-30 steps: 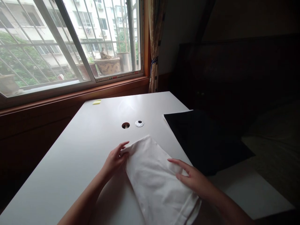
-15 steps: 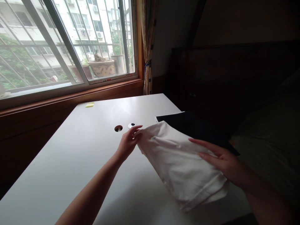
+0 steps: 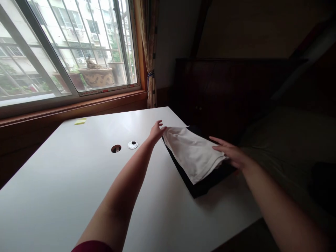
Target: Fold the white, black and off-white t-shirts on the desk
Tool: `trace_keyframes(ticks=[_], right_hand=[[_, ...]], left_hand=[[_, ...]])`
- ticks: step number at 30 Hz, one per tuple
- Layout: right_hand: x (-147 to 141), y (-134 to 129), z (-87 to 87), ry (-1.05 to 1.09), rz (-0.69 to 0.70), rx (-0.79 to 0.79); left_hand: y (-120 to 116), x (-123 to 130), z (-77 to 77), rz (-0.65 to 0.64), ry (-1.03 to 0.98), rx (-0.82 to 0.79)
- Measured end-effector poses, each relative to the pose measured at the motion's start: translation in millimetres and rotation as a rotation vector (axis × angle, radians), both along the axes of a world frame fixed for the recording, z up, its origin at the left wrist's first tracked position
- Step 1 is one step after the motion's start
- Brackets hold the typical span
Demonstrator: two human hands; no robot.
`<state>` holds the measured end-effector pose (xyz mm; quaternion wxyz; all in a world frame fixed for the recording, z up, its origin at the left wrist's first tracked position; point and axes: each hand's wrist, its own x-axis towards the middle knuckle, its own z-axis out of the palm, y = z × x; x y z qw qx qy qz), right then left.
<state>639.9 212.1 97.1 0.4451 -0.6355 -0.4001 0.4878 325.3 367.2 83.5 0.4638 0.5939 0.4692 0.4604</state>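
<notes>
A folded white garment (image 3: 193,148), its exact kind not clear, lies over a folded black cloth (image 3: 199,190) at the right side of the table. The black cloth shows along the garment's left, near and right edges. At the far left corner, my left hand (image 3: 158,131) pinches the white fabric between thumb and fingers. My right hand (image 3: 229,152) grips the garment's right edge, thumb on top and the other fingers partly stretched out; its underside is hidden.
The white table (image 3: 78,182) has a round cable hole (image 3: 116,148) and a silver grommet (image 3: 132,145) left of the cloths. A yellow sticky note (image 3: 80,121) lies near the far left edge. Behind stand a barred window and a tied curtain (image 3: 151,77); the right side is dark.
Both hands have carried the white garment away from me, and it now lies over the black cloth. The view has turned somewhat to the right.
</notes>
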Motion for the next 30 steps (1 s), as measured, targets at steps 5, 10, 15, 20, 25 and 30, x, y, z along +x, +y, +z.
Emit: trace_keyframes(ticks=[5, 10, 15, 20, 25, 30], right_hand=[[18.6, -1.5, -47.0, 0.021, -0.044, -0.013], [23.5, -6.3, -57.6, 0.021, -0.074, -0.012], [21.3, -11.6, -58.3, 0.144, -0.144, 0.010], [17.1, -18.0, -61.2, 0.177, -0.156, 0.026], [14.1, -20.2, -58.2, 0.121, -0.162, 0.052], [15.8, -25.0, -47.1, 0.052, -0.174, 0.067]], left_hand=[[-13.3, 0.1, -45.6, 0.045, -0.068, -0.122], [-43.4, 0.6, -59.0, 0.016, -0.227, -0.198], [-78.7, 10.9, -51.5, -0.107, -0.321, -0.257], [-107.6, 14.8, -44.0, -0.393, -0.115, -0.302], [-117.5, 21.1, -39.5, -0.420, 0.000, -0.290], [-119.8, 36.5, -38.7, -0.344, -0.127, -0.359]])
